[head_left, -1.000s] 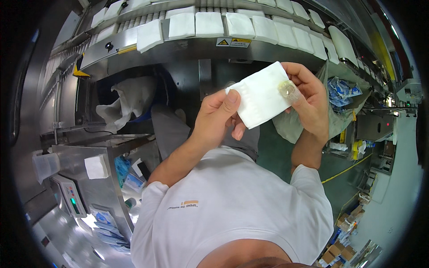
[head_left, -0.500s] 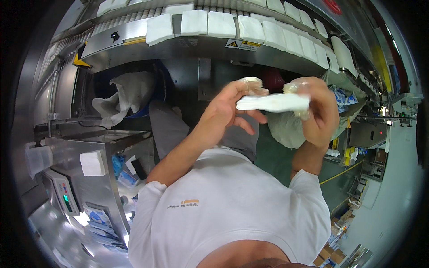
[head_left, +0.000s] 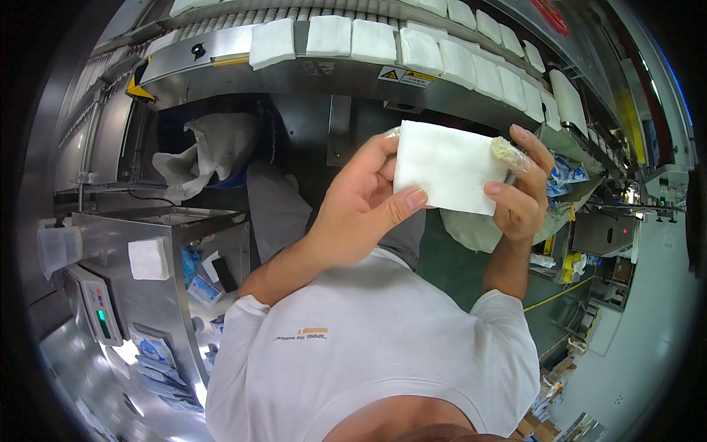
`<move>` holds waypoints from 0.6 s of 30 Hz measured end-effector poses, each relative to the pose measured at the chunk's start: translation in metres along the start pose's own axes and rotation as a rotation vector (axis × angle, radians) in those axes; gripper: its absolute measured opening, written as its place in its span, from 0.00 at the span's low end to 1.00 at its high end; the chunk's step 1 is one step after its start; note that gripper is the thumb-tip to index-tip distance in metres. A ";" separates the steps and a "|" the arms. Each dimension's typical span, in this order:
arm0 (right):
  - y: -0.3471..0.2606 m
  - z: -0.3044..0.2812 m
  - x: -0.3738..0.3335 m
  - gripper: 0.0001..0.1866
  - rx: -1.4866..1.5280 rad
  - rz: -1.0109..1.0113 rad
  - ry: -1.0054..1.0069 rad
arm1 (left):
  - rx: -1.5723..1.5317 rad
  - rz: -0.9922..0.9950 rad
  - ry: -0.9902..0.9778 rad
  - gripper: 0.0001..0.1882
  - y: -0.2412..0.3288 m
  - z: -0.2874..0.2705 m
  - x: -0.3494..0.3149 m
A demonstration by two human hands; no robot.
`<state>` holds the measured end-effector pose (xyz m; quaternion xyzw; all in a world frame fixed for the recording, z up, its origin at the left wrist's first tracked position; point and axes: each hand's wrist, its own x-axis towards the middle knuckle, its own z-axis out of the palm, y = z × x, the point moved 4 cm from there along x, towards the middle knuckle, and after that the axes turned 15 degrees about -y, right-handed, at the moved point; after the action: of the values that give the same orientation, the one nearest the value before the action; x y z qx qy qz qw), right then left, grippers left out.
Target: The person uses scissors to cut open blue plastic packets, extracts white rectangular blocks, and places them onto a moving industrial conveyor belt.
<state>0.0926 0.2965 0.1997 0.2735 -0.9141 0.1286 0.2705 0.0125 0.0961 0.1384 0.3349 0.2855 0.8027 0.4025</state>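
Okay, both hands on one white pad (head_left: 445, 168), held up in the air between the person's body and the conveyor, broad face toward the camera, slightly tilted so its right end sits lower. Left hand (head_left: 353, 206) partly curled, closed on the pad's left end: thumb across the lower front corner, other fingers behind, mostly hidden. Right hand (head_left: 524, 193) half open around the right end, pinching it lightly: one bare fingertip on the lower right corner, one finger in a clear finger cover (head_left: 515, 158) with a pale yellowish tip at the upper right corner, another finger raised clear of the pad. Ahead, a row of white pads (head_left: 372, 41) lies along the metal edge of the roller conveyor (head_left: 272, 18), warning labels (head_left: 406, 76) on its side. Lower left, a white stack (head_left: 149, 259) rests on a metal surface (head_left: 156, 302); near it a scale (head_left: 101, 313) with a green display, blue-and-white packets (head_left: 158, 365), a translucent tub (head_left: 60, 248). Left of the person's leg, a dark blue bin with a pale liner (head_left: 217, 151). Right, a pale bag (head_left: 471, 230), blue packets (head_left: 563, 177) near it. Green floor (head_left: 460, 269) below, yellow line (head_left: 560, 297) on it.
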 end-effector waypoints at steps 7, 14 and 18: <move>0.013 0.005 -0.009 0.12 0.136 -0.020 0.099 | -0.159 0.035 -0.046 0.28 -0.002 0.009 0.004; 0.013 0.006 -0.011 0.13 0.260 -0.056 0.092 | 0.022 0.040 -0.046 0.23 -0.001 0.004 0.006; 0.011 0.003 -0.011 0.12 0.277 -0.059 0.069 | -0.021 0.012 -0.019 0.21 -0.005 0.000 0.007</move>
<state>0.0932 0.3092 0.1902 0.3301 -0.8694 0.2547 0.2650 0.0111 0.1048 0.1368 0.3399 0.2713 0.8049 0.4038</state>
